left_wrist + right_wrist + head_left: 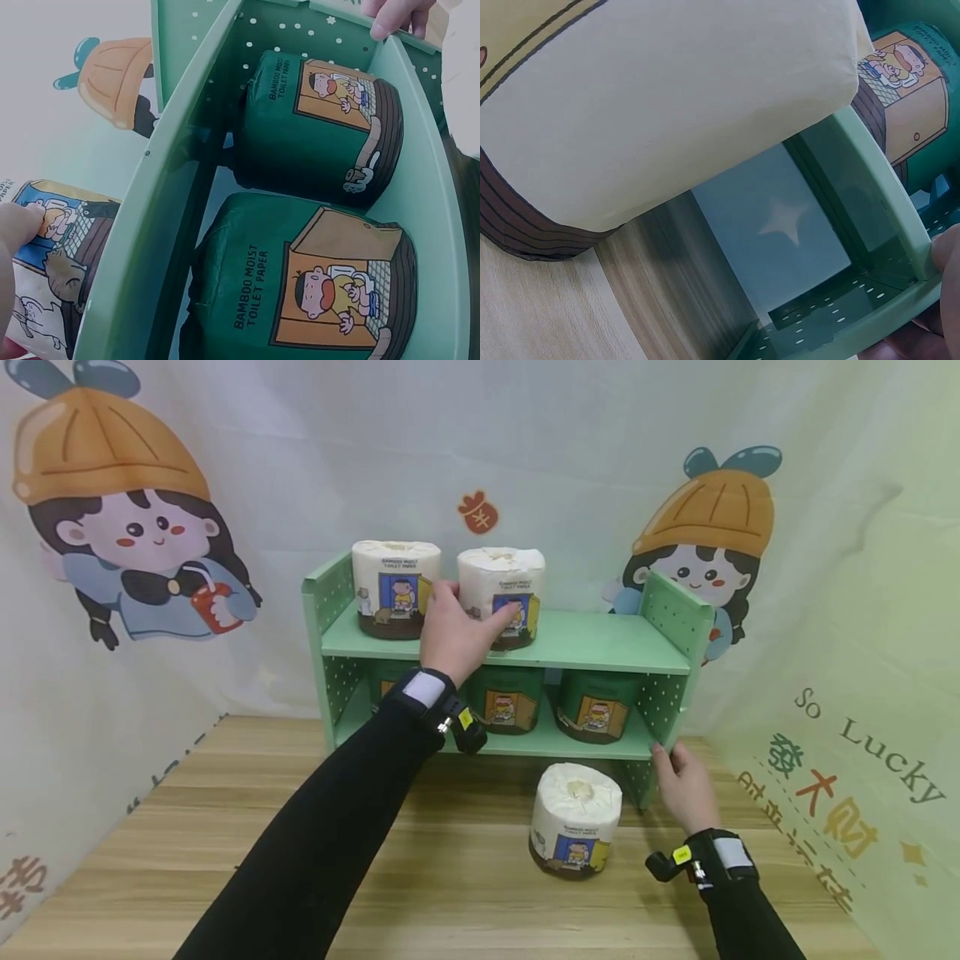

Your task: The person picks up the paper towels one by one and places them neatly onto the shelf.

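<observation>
My left hand [459, 631] grips a white-wrapped toilet paper roll [501, 564] on the top board of a green shelf [607, 639]. Its thumb lies across the printed front, and the fingers reach into the gap on the roll's left side. Just left of that hand stands another white roll [396, 556]. In the left wrist view the held roll [67, 247] shows at the left edge. My right hand [686, 785] holds the lower right side of the shelf between thumb and fingers; the right wrist view has this hand [949, 300] at the shelf's corner.
On the wooden table [450, 877] a third white roll [576, 822] stands upright before the shelf. Green-wrapped rolls fill the lower board, among them one in the middle [506, 710] and one at the right [598, 693]. A printed cloth [585, 460] hangs behind.
</observation>
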### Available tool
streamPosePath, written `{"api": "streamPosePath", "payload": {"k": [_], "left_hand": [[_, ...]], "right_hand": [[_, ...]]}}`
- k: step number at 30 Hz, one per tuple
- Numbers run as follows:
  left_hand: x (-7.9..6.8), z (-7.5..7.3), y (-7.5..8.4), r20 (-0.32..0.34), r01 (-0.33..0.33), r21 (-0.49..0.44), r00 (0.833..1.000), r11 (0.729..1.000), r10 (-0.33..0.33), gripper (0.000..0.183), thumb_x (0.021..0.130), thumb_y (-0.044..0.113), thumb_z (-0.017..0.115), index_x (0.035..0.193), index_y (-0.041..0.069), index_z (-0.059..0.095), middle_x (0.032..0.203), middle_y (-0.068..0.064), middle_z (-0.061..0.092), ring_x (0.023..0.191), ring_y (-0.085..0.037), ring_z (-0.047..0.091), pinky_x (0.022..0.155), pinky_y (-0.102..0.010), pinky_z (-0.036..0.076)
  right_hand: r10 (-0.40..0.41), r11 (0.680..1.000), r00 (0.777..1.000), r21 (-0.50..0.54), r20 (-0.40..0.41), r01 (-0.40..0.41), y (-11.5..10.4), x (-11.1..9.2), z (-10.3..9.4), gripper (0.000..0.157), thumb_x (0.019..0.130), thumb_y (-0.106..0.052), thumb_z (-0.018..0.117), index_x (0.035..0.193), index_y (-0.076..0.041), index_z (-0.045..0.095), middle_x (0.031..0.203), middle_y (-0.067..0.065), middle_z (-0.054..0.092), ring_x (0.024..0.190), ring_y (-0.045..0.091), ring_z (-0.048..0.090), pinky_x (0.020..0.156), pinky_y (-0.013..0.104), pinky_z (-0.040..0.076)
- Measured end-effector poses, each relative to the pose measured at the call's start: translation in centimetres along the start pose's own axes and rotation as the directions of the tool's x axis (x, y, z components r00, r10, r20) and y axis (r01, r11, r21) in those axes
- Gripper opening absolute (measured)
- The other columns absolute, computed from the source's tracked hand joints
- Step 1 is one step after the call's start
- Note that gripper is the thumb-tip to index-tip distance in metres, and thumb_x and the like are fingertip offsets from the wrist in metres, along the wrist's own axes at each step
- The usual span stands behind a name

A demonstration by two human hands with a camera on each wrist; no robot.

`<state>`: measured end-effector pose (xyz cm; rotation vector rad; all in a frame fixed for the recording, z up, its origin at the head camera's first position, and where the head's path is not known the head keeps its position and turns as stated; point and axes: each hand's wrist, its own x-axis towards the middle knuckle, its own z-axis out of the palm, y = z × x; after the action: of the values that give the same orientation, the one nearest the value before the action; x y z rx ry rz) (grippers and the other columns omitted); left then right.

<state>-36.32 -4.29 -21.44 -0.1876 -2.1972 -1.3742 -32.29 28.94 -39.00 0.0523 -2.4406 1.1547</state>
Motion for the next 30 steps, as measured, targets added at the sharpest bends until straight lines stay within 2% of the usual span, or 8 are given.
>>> {"api": "streamPosePath", "payload": {"k": [6,10,17,23,30], "left_hand": [[0.1,0.0,0.0,-0.005,0.008,0.014,1.000,1.000,-0.008,0.077,0.081,0.054,0.078,0.129,0.008,0.039,0.117,-0.005,0.049,0.097,-0.014,0.052,0.074,-0.031,0.054],[0.1,-0.1,0.0,-0.005,-0.005,-0.002,1.000,1.000,0.005,0.078,0.081,0.052,0.079,0.130,0.008,0.039,0.118,-0.005,0.049,0.099,-0.014,0.052,0.077,-0.032,0.054],[-0.2,-0.4,-0.2,0.006,-0.035,-0.055,0.999,0.998,0.036,0.081,0.080,0.049,0.081,0.135,0.006,0.039,0.125,-0.007,0.048,0.110,-0.017,0.049,0.087,-0.035,0.052],[-1.2,-1.3,-0.3,0.012,-0.061,-0.095,0.998,0.994,0.062,0.076,0.084,0.041,0.080,0.139,0.005,0.040,0.135,-0.009,0.045,0.121,-0.022,0.044,0.095,-0.038,0.048],[-3.0,-2.2,-0.7,0.024,-0.108,-0.190,0.993,0.976,0.114,0.072,0.088,0.036,0.077,0.141,0.005,0.040,0.137,-0.008,0.044,0.122,-0.022,0.045,0.098,-0.037,0.046]], "right_hand": [[-0.007,1.000,1.000,0.002,-0.004,0.007,0.0,0.0,0.1,0.044,0.109,-0.033,0.040,0.133,0.002,0.055,0.119,0.025,0.062,0.103,0.034,0.058,0.080,0.055,0.052],[-0.021,1.000,1.000,0.005,-0.005,0.021,0.0,0.0,0.2,0.044,0.110,-0.032,0.040,0.132,0.002,0.055,0.117,0.024,0.062,0.100,0.033,0.058,0.077,0.053,0.052],[-0.011,1.000,1.000,0.012,-0.007,0.011,0.0,-0.2,0.2,0.044,0.110,-0.031,0.041,0.134,0.003,0.054,0.121,0.025,0.061,0.104,0.035,0.057,0.081,0.056,0.051],[0.000,1.000,1.000,0.003,0.000,0.000,-0.1,-0.1,0.1,0.045,0.110,-0.032,0.039,0.135,0.002,0.053,0.116,0.024,0.062,0.097,0.032,0.057,0.074,0.049,0.050],[-0.009,1.000,1.000,-0.007,-0.004,0.009,-0.1,0.0,0.1,0.044,0.110,-0.032,0.040,0.133,0.002,0.054,0.109,0.024,0.063,0.087,0.030,0.056,0.064,0.040,0.048]]}}
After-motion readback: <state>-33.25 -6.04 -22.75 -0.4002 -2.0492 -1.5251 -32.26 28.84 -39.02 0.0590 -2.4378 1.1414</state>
